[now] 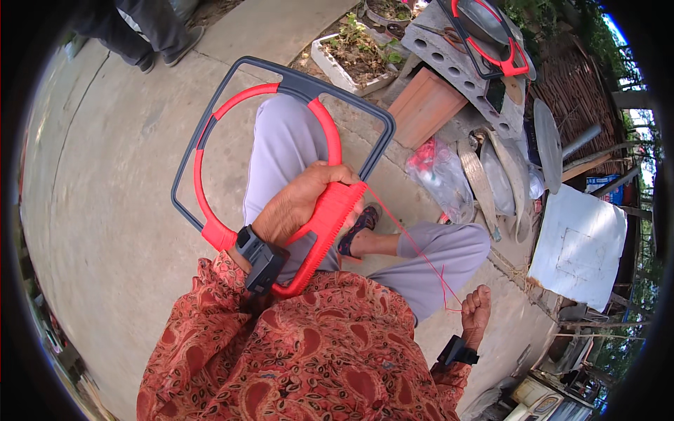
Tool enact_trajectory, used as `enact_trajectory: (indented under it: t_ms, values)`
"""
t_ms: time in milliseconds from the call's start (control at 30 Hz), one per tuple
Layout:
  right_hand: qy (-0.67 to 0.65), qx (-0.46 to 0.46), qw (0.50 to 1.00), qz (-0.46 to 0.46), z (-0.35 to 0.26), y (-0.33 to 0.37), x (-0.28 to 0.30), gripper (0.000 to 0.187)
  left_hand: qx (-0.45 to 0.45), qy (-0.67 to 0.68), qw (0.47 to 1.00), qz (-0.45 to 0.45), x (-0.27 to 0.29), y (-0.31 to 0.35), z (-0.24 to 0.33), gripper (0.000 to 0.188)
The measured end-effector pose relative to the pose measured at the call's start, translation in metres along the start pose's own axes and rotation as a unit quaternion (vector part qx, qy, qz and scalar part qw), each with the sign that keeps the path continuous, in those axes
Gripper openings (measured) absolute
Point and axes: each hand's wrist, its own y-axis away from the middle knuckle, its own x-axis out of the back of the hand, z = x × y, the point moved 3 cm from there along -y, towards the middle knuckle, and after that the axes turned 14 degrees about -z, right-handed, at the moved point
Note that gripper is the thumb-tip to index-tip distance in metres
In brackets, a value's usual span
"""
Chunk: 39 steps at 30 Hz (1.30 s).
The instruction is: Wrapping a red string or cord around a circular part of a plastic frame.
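Observation:
My left hand (309,188) grips a frame (298,83) over my lap. It has a dark outer band with rounded corners and an inner ring. Red cord (331,214) is wound closely over much of the ring and the side near my body. From that wound side a thin red thread (402,226) runs down to the right, toward my right hand (476,309). Those fingers are curled closed on the thread, well out from the frame, and a short loop of it dangles beside them. My left fingertips are partly hidden behind the wound side.
A similar red-and-dark frame (484,42) lies on a perforated concrete block (456,67) at the far right, with scissors (449,35) beside it. A clear plastic bag (446,186), a white board (581,242) and a planter (333,67) are nearby. Another person's legs (144,31) stand far left.

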Motion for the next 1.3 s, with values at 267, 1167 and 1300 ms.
enact_trajectory:
  t_ms: [267, 1167, 1300]
  values:
    - [0.209, 0.027, 0.976, 0.050, -0.028, -0.041, -0.029, 0.012, -0.011, -0.020, 0.999, 0.049, -0.010, 0.004, 0.007, 0.024]
    - [0.658, 0.230, 0.559, -0.449, -0.019, -0.138, -0.405, 0.012, -0.142, -0.015, 0.990, -0.005, 0.002, -0.004, 0.010, 0.023]
    - [0.692, 0.267, 0.490, -0.458, -0.012, -0.144, -0.415, 0.009, -0.147, 0.035, 0.988, -0.013, -0.001, -0.010, 0.009, 0.025]
